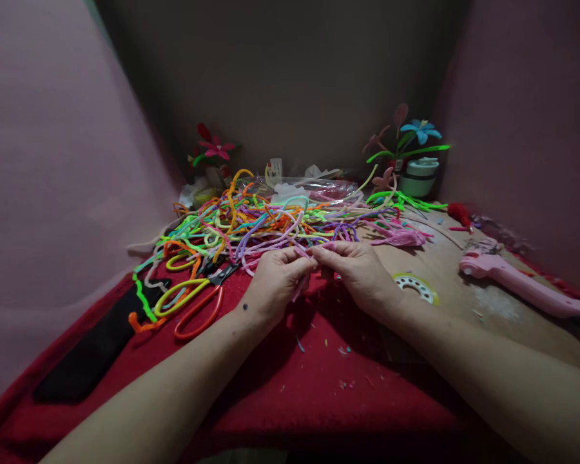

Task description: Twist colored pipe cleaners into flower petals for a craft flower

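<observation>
My left hand (281, 278) and my right hand (352, 269) meet in front of me, above the red cloth. Both are closed, thumbs and fingertips pinching a pink pipe cleaner (299, 289). One part of it hangs below my left fingers, and a pink length runs along the top of my right fingers. My fingers cover the middle of it. Just beyond my hands lies a large tangled heap of coloured pipe cleaners (265, 222). Left of my left hand are scissors (214, 296) with yellow and red handles.
A black flat item (91, 348) lies at left on the red cloth (290, 399). On the cardboard (444, 258) at right are a pink glue gun (522, 277), a tape roll (418, 288) and a pink bundle (401, 236). Pipe-cleaner flowers (421, 131) and a lidded pot (419, 176) stand behind.
</observation>
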### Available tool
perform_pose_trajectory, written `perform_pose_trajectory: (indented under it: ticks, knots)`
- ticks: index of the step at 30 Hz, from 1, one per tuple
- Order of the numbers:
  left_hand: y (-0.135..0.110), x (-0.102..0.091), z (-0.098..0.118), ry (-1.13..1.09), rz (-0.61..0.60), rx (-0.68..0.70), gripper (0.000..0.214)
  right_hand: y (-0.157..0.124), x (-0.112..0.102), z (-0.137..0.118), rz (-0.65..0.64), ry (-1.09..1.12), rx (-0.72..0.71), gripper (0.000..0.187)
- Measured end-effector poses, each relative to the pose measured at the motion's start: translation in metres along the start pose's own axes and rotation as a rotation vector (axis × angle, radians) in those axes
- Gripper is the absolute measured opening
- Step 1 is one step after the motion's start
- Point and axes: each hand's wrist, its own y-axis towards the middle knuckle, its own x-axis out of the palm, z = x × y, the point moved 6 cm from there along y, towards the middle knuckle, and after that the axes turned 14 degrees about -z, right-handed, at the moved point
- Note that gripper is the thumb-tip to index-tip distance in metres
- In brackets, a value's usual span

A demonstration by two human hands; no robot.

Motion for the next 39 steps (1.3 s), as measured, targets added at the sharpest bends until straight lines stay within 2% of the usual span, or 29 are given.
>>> perform_pose_trajectory:
  ticks: [2, 6, 9, 11, 14, 17, 20, 22, 24, 27, 31, 34, 39]
  knots:
    - [0.001, 0.001, -0.001, 0.007, -0.007, -0.007, 0.02, 0.0, 0.0, 0.0, 0.028, -0.057, -0.004, 0.025]
    - [-0.001, 0.006, 0.003, 0.064, -0.033, 0.004, 0.024, -0.003, -0.008, 0.001, 0.137, -0.177, -0.046, 0.035]
    - [-0.002, 0.003, 0.008, 0.213, 0.014, 0.065, 0.023, -0.001, -0.013, 0.002, 0.136, -0.078, -0.07, 0.04]
    - [-0.003, -0.004, 0.017, 0.427, 0.082, 0.215, 0.02, 0.0, -0.018, 0.004, 0.164, 0.078, -0.062, 0.042]
    - [-0.011, -0.009, 0.036, 0.893, 0.192, 0.562, 0.016, 0.002, -0.021, 0.01, 0.184, 0.308, 0.006, 0.046]
    - [-0.023, -0.006, 0.047, 1.291, 0.289, 0.826, 0.009, 0.004, -0.009, 0.017, 0.037, 0.482, 0.136, 0.045]
    - [-0.03, 0.0, 0.051, 1.474, 0.269, 0.939, 0.009, 0.004, 0.0, 0.014, -0.06, 0.571, 0.128, 0.027]
    - [-0.031, 0.0, 0.053, 1.469, 0.258, 0.942, 0.011, 0.004, 0.001, 0.01, -0.081, 0.571, 0.076, 0.016]
    - [-0.03, -0.004, 0.054, 1.407, 0.296, 0.908, 0.013, 0.004, 0.002, 0.007, -0.114, 0.534, 0.053, 0.013]
    - [-0.027, -0.009, 0.053, 1.339, 0.326, 0.861, 0.019, 0.003, 0.005, 0.006, -0.177, 0.46, 0.057, 0.015]
    - [-0.025, -0.009, 0.051, 1.338, 0.256, 0.863, 0.02, 0.0, 0.012, 0.009, -0.254, 0.432, 0.083, 0.018]
    - [-0.024, -0.008, 0.05, 1.347, 0.226, 0.855, 0.022, -0.001, 0.014, 0.013, -0.252, 0.466, 0.106, 0.018]
    - [-0.023, -0.011, 0.05, 1.299, 0.247, 0.828, 0.025, 0.003, 0.008, 0.014, -0.202, 0.559, 0.105, 0.019]
